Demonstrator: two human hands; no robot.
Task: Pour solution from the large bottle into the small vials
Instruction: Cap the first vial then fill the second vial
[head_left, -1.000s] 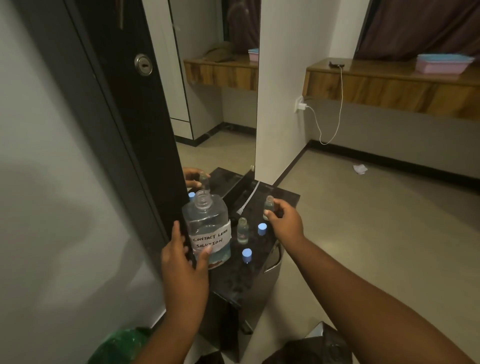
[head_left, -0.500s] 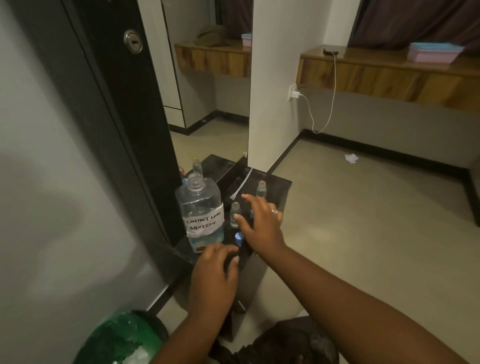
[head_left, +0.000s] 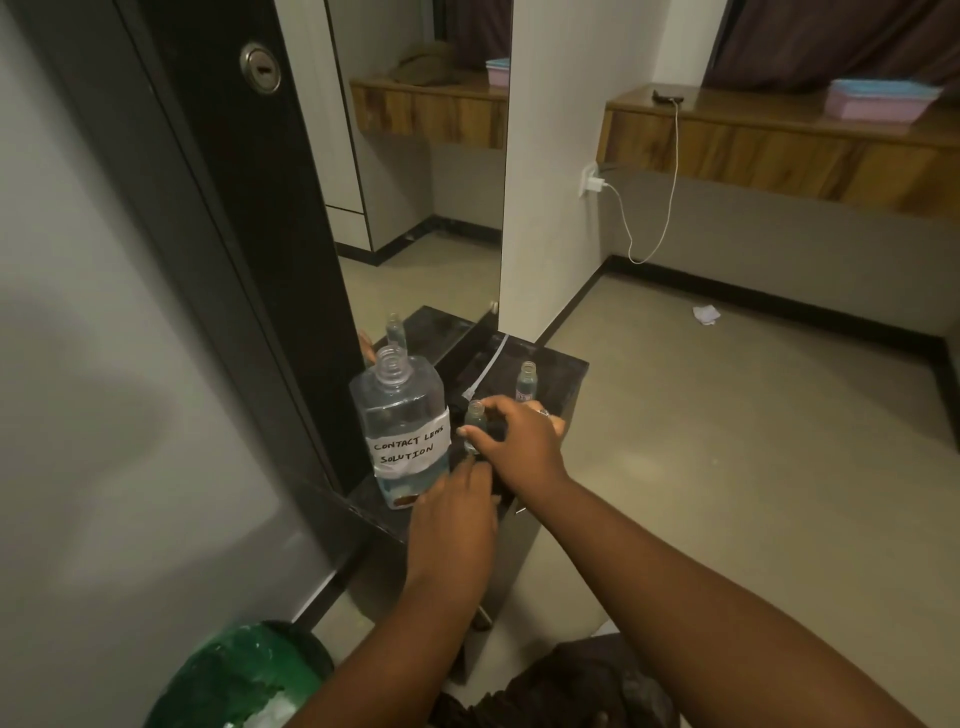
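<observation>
The large clear bottle (head_left: 397, 421), uncapped and labelled "CONTACT LENS SOLUTION", stands upright on the left of a small black table (head_left: 558, 371). Just right of it is a small vial (head_left: 475, 415); my right hand (head_left: 519, 447) closes thumb and fingers around it. A second small vial (head_left: 527, 382) stands free behind that hand. My left hand (head_left: 452, 514) lies low in front of the bottle, fingertips down on the tabletop under my right hand. What those fingertips touch is hidden, and the blue caps are covered by my hands.
A black-framed mirror (head_left: 291, 249) rises right behind the bottle and reflects a vial. A green bin (head_left: 239, 675) sits at the lower left and a dark bag (head_left: 566, 686) below the table. Bare floor lies to the right, and a wooden shelf (head_left: 769, 140) runs along the far wall.
My left hand let go of the large bottle and dropped to the tabletop in front of it. My right hand left the far vial and closed on the near vial.
</observation>
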